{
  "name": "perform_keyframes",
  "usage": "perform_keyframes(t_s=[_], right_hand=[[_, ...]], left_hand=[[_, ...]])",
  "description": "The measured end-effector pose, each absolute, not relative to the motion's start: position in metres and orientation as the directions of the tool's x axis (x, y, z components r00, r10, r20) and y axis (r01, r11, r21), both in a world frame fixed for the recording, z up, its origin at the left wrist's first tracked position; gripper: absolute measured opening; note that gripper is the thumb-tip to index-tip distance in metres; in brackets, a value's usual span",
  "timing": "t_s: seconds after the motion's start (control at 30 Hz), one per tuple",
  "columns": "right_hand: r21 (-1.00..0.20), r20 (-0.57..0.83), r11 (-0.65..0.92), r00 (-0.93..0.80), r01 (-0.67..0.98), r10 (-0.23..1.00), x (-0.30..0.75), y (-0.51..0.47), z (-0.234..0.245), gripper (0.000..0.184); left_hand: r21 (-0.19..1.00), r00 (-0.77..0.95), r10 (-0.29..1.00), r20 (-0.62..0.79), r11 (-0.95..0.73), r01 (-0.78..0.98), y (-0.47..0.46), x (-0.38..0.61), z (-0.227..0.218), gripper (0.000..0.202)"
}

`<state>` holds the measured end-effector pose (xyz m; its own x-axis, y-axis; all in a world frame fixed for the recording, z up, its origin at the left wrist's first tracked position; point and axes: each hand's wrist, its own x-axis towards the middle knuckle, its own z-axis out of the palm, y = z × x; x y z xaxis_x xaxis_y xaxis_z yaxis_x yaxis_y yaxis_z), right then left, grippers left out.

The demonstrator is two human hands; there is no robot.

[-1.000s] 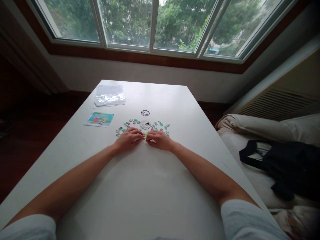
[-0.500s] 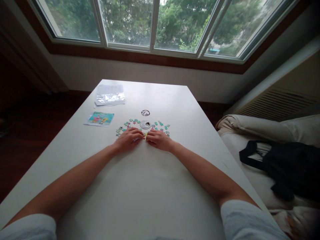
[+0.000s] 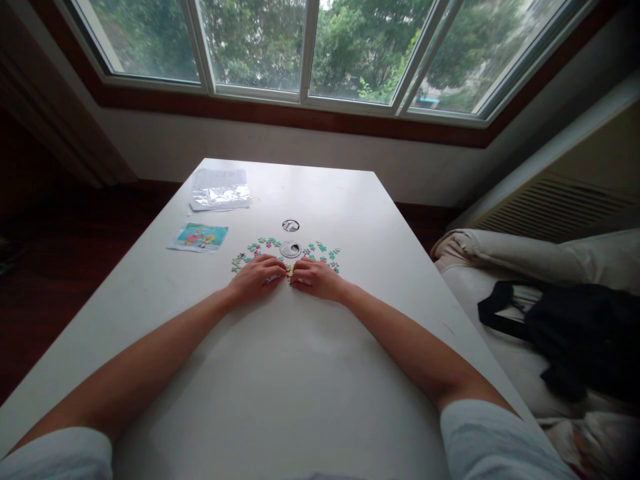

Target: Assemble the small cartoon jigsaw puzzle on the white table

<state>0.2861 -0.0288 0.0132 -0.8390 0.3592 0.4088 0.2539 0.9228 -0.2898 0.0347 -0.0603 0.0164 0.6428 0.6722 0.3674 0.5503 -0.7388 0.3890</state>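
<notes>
Both my hands rest on the white table [image 3: 280, 373], fingertips meeting over a small yellow puzzle piece [image 3: 289, 270]. My left hand [image 3: 257, 278] has its fingers curled and pinched on that piece. My right hand [image 3: 316, 279] is also curled, pressing the same spot from the other side. Several loose teal and pink puzzle pieces [image 3: 320, 250] lie in an arc just beyond my fingers. What lies under my palms is hidden.
A round cable grommet [image 3: 290, 249] and its lid [image 3: 291, 225] sit behind the pieces. A picture card [image 3: 199, 237] and a clear plastic bag [image 3: 220, 190] lie at the far left. A sofa with a black bag [image 3: 575, 340] stands right of the table.
My right hand has crept slightly left toward the left hand; otherwise both hands stay in place.
</notes>
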Motion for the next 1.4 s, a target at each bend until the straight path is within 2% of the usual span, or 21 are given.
perform_keyframes(t_s=[0.17, 0.37, 0.47, 0.7, 0.8, 0.93, 1.1, 1.23, 1.4], right_hand=[[-0.36, 0.459, 0.897, -0.787, 0.258, 0.411, 0.289, -0.025, 0.01, 0.013], [-0.469, 0.547, 0.776, -0.551, 0.421, 0.63, 0.307, -0.009, 0.013, 0.017], [-0.511, 0.555, 0.722, -0.463, 0.465, 0.691, 0.316, -0.001, 0.015, 0.016], [-0.523, 0.509, 0.602, -0.345, 0.603, 0.789, 0.339, 0.019, 0.022, 0.02], [-0.53, 0.4, 0.515, -0.337, 0.673, 0.852, 0.354, 0.027, 0.027, 0.022], [-0.529, 0.15, 0.43, -0.418, 0.732, 0.896, 0.37, 0.035, 0.028, 0.018], [-0.542, 0.043, 0.395, -0.445, 0.742, 0.894, 0.383, 0.039, 0.032, 0.019], [-0.561, -0.144, 0.371, -0.529, 0.74, 0.836, 0.396, 0.036, 0.046, 0.018], [-0.616, -0.31, 0.397, -0.673, 0.681, 0.672, 0.403, 0.028, 0.058, 0.029]], left_hand=[[0.401, 0.642, 0.672, 0.368, -0.738, 0.543, -0.061, 0.035, 0.018, 0.024], [0.372, 0.671, 0.654, 0.35, -0.754, 0.541, -0.064, 0.035, 0.021, 0.031], [0.353, 0.677, 0.647, 0.352, -0.761, 0.544, -0.064, 0.035, 0.021, 0.033], [0.356, 0.724, 0.608, 0.325, -0.788, 0.502, -0.067, 0.035, 0.023, 0.038], [0.364, 0.74, 0.597, 0.309, -0.793, 0.488, -0.067, 0.034, 0.022, 0.037], [0.367, 0.753, 0.59, 0.29, -0.796, 0.482, -0.065, 0.033, 0.018, 0.038], [0.341, 0.77, 0.582, 0.261, -0.802, 0.49, -0.064, 0.031, 0.016, 0.038], [0.348, 0.766, 0.582, 0.273, -0.802, 0.486, -0.064, 0.031, 0.017, 0.038], [0.358, 0.766, 0.574, 0.289, -0.807, 0.47, -0.063, 0.032, 0.018, 0.038]])
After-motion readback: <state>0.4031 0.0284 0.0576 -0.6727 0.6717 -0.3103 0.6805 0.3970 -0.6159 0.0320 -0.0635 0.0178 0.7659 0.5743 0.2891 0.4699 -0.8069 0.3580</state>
